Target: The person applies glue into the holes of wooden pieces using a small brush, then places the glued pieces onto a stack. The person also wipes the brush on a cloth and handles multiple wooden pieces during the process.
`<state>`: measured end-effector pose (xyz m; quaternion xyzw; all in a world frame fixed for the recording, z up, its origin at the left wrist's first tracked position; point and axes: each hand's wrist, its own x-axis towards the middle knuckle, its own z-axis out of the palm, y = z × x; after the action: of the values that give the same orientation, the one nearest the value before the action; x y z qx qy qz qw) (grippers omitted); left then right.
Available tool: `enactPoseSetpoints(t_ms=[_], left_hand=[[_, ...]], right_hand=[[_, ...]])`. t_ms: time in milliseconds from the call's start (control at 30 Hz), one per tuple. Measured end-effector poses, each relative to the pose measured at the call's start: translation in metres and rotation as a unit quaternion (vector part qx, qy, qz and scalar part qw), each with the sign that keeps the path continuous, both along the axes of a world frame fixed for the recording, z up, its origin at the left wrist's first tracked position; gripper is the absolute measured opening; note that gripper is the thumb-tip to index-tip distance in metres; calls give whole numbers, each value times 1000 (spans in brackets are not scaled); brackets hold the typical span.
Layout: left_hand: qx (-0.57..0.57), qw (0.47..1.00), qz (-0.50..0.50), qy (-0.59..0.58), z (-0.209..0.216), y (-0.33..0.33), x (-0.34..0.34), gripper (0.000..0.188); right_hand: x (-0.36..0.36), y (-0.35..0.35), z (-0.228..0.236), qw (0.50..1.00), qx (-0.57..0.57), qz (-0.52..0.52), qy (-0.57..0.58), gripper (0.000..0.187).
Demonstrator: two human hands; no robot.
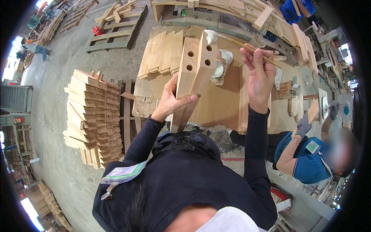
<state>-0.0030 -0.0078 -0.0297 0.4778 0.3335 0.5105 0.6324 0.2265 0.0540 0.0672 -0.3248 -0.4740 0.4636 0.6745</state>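
Observation:
My left hand [172, 99] is wrapped round two pale wooden posts [204, 71], held side by side with their ends up. Two round dark holes show near the end of each one. In my right hand [258, 75] a thin wooden stick [233, 41] is pinched between thumb and fingers. White paste [210, 37] coats its far tip, at the end of the right post, by the upper hole; whether they touch I cannot tell. Just right of the posts sits a small container of white paste [218, 70], partly hidden behind them.
Flat boards [164, 48] lie on the cardboard-covered table [216, 104] in front. A large stack of drilled wooden pieces [96, 112] stands at left. On the right, a gloved co-worker [309, 162] handles a board. Behind runs a long bench [216, 21] with timber.

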Motion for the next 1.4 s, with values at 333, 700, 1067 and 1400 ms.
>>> enactPoseSetpoints(t_ms=[333, 700, 1067, 1400], left_hand=[[-3, 1000, -1, 3, -1, -2, 0, 75], [-2, 1000, -11, 9, 0, 2, -1, 76], [4, 1000, -4, 24, 5, 2, -2, 76], [9, 1000, -2, 25, 12, -1, 1, 74]], right_hand=[[9, -22, -4, 998, 25, 47, -45, 12], [7, -39, -10, 1000, 2, -3, 13, 14], [-6, -36, -14, 999, -13, -35, 29, 16], [-13, -15, -2, 996, -6, -71, 56, 16]])
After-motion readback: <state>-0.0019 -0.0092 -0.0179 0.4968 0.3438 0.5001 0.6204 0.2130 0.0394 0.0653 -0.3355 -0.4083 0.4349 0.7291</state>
